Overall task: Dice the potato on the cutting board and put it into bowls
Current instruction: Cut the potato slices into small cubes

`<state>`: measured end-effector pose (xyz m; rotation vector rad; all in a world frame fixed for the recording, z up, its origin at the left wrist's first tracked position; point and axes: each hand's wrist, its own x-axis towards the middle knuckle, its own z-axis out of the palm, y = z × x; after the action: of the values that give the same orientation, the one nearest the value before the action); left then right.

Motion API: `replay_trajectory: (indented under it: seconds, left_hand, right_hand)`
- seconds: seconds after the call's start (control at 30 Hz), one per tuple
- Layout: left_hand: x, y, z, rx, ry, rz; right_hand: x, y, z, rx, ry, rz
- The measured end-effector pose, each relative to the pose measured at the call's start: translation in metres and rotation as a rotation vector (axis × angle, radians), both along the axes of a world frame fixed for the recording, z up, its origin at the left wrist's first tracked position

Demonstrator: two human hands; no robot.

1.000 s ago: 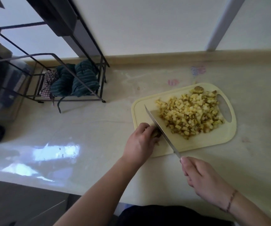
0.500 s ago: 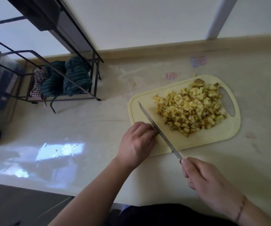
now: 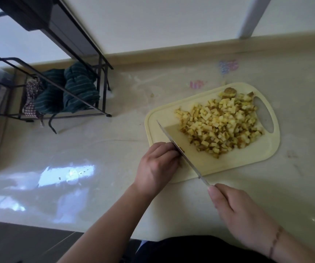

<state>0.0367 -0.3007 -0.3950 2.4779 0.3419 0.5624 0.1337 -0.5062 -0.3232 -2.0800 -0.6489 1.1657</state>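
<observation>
Setting: pale glossy counter (image 3: pixel 77 149) against a white wall, seen from the head view looking down; window light glares off its near left part.
Board: cream cutting board (image 3: pixel 263 154) lies at an angle on the right of the counter, its handle slot toward the far right.
Potato: most of it is already a heap of diced potato (image 3: pixel 221 124) on the far half of the board, pushed aside, likely to leave the near corner free for cutting.
Left hand: left hand (image 3: pixel 157 164) is curled knuckles-up on the near left corner of the board, pinning down a last potato piece (image 3: pixel 181 149), fingertips tucked back from the edge.
Knife: knife (image 3: pixel 179 149) runs diagonally across that corner, its blade right against the left knuckles, which seem to guide it.
Right hand: right hand (image 3: pixel 236 211) is wrapped around the knife handle, off the board's near edge.
Rack: black wire rack (image 3: pixel 99 88) stands far left, with striped green cloths (image 3: pixel 77 90) draped inside.
Hidden: the remaining piece is almost wholly under the left fingers, so its size is unclear; the knife handle is covered by the right hand.
Cut off: no bowl can be made out; only a pale sliver shows at the right edge.
Stage: dicing looks nearly done, with the transfer to bowls not yet begun.
</observation>
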Motion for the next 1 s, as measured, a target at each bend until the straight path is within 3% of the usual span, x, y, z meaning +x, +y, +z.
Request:
replay_trajectory:
  seconds: [0.17,0.57,1.0]
  left_hand:
    - [-0.001,0.003,-0.001,0.014,-0.009,-0.024]
    - [-0.013,0.001,-0.004,-0.016,0.029,0.023]
    - [-0.009,-0.001,-0.003,-0.056,-0.013,0.051]
  right_hand:
    - [0.009,0.027,-0.008,0.024,-0.086,0.005]
    - [-0.004,0.011,0.003,0.078,0.056,-0.035]
    - [-0.011,0.003,0.003,0.019,-0.06,0.019]
